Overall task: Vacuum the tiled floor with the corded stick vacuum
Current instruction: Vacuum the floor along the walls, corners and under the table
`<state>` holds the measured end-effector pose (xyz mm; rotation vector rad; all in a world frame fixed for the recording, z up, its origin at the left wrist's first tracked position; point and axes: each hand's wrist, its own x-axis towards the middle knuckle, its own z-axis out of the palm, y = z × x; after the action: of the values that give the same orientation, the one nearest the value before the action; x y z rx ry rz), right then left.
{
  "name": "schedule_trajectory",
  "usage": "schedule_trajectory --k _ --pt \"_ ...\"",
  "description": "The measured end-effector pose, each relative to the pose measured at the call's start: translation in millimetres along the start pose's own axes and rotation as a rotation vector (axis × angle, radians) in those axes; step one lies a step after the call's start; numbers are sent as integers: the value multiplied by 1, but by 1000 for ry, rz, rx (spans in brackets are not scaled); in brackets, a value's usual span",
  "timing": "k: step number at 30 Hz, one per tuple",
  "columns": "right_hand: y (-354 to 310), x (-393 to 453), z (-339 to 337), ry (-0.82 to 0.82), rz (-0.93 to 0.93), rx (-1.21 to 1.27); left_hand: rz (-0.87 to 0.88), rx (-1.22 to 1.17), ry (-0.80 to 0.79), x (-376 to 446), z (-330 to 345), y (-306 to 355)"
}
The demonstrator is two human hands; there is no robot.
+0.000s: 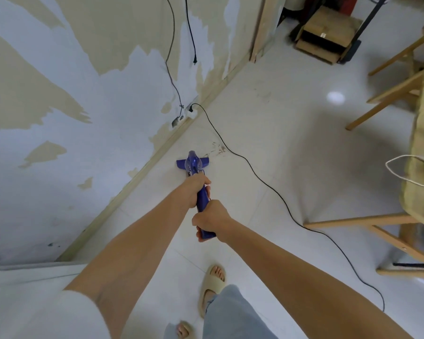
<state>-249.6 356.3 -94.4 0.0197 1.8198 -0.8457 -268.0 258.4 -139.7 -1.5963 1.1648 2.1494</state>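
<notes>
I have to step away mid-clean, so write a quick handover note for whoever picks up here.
Left hand grips the blue stick vacuum lower on its handle; right hand grips the handle end.
Vacuum head sits on the tiled floor near the baseboard.
Black cord runs from the wall outlet across the floor, right of the vacuum.
Left: dirt marks just ahead. Done area cannot be judged.

Both hands grip the blue stick vacuum (196, 167), left hand (195, 192) ahead of right hand (212, 220). Its black cord (267, 184) trails right of them across the white tiled floor (279, 118).
</notes>
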Motion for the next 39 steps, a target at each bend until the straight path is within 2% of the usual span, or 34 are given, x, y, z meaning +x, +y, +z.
schedule_trajectory --k 7,13,20,26,31,34,39 --pt "-31 15 -21 14 14 -37 55 50 52 16 15 31" --pt "-52 14 -26 -62 -9 -45 38 102 70 18 10 53" --pt "-55 40 -5 -18 -21 -51 7 138 80 35 -5 62" --pt "-59 43 6 18 18 81 -5 284 72 46 -9 70" --pt "-86 39 25 -20 -12 58 -61 276 10 48 -39 94" --pt "-106 58 43 16 11 120 -61 263 -10 59 -54 113" --pt "-142 97 63 93 72 159 -9 371 -19 89 -71 147"
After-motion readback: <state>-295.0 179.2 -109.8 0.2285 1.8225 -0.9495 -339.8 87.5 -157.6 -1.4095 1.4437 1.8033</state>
